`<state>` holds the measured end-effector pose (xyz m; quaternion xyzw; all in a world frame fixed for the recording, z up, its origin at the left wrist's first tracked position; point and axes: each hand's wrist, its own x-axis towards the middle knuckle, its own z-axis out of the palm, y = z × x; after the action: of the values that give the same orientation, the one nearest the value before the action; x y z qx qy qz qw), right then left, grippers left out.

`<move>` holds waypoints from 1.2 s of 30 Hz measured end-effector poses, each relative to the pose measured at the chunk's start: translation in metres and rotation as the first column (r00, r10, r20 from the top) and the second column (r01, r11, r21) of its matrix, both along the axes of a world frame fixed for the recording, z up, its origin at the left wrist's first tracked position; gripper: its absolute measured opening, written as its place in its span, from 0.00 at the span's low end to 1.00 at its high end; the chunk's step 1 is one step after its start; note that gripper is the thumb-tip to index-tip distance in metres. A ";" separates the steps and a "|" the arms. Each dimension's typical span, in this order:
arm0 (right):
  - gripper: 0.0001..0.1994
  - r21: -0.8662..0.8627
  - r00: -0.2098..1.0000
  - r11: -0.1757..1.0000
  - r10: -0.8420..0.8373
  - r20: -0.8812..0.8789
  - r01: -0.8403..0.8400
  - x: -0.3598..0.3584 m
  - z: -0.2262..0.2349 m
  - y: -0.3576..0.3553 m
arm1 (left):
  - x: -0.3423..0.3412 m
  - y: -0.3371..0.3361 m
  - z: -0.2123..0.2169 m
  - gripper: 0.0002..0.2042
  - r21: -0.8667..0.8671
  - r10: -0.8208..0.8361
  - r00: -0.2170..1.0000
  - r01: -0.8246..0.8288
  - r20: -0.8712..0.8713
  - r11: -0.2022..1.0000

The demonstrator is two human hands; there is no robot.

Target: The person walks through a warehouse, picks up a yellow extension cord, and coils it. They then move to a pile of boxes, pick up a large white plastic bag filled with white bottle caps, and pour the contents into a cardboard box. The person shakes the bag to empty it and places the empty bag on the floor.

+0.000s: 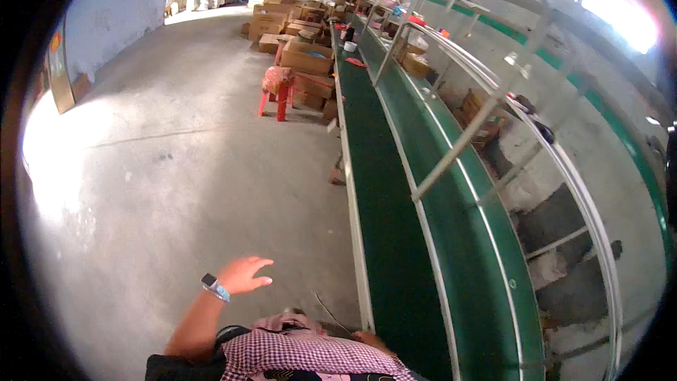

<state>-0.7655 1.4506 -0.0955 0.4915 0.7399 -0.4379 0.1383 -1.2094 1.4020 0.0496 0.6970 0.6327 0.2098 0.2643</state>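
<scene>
My left hand (243,276) hangs in the air over the concrete floor, its thumb and fingers apart, with nothing in it. On that wrist is a smartwatch (211,283) with a pale blue band. Low in the view, my right hand (371,341) shows only in part beside the near end of the conveyor's pale side rail (357,261). Its fingers are too small and hidden to make out. A pink checkered garment (303,353) covers my front, between both arms.
A long green conveyor belt (384,219) runs away on my right, with a metal frame (451,162) above its far side. Ahead stand a red stool (278,88) with a covered seat and several cardboard boxes (307,58). Concrete floor (183,169) stretches to the left.
</scene>
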 end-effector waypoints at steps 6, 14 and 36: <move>0.20 0.289 0.968 0.949 0.181 -0.175 -0.125 -0.202 0.090 0.256 | -0.190 0.026 -0.040 0.29 -0.242 0.280 0.941 -0.321 -0.188 0.916; 0.18 0.388 0.854 0.909 0.319 -0.410 -0.154 -0.436 0.100 0.539 | -0.379 0.064 -0.075 0.28 -0.385 0.721 0.474 -0.872 -0.505 0.303; 0.09 -0.757 0.313 0.404 -0.910 -0.273 0.513 -0.825 -0.154 1.389 | -0.704 0.849 -0.052 0.26 -0.534 0.783 0.609 -0.706 -0.122 0.466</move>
<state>-1.5901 2.8397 -0.2492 0.5265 0.2578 -0.7789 -0.2229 -1.9133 2.2514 -0.0025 0.2307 0.8836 0.1679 0.3712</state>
